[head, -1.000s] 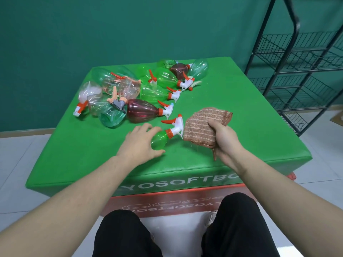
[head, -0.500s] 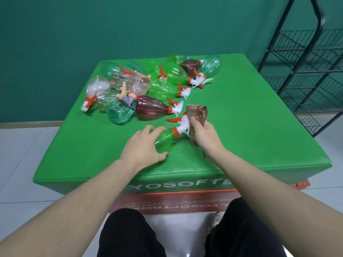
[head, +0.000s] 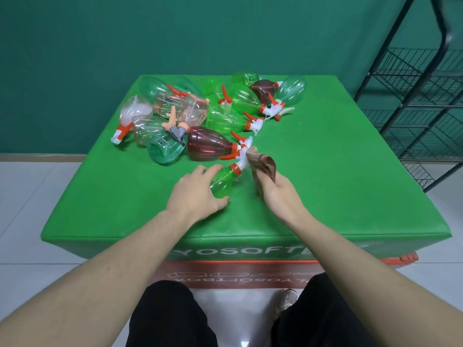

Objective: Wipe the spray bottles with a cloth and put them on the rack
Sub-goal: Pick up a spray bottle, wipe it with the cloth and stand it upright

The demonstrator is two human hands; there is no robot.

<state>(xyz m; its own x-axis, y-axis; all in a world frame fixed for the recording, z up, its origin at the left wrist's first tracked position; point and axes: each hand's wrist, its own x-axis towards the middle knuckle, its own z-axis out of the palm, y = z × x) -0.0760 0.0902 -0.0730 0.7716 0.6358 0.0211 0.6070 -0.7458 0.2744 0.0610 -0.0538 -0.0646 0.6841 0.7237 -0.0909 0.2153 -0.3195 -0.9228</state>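
A small green spray bottle (head: 223,180) with an orange collar and white nozzle lies on the green table (head: 325,196) near its front. My left hand (head: 198,194) grips its body. My right hand (head: 280,194) holds a folded brown cloth (head: 263,164) and presses it against the bottle's nozzle. A heap of several more spray bottles (head: 213,116), green, clear and dark red, lies farther back on the table. A black wire rack (head: 421,106) stands to the right, its visible shelves bare.
The table is a green padded block over a red base (head: 238,271). A dark green wall rises behind it. White tiled floor (head: 30,196) surrounds the block. My legs in black trousers show at the bottom.
My right hand has swung the cloth leftward from open air onto the bottle's nozzle. My left hand has stayed on the green bottle.
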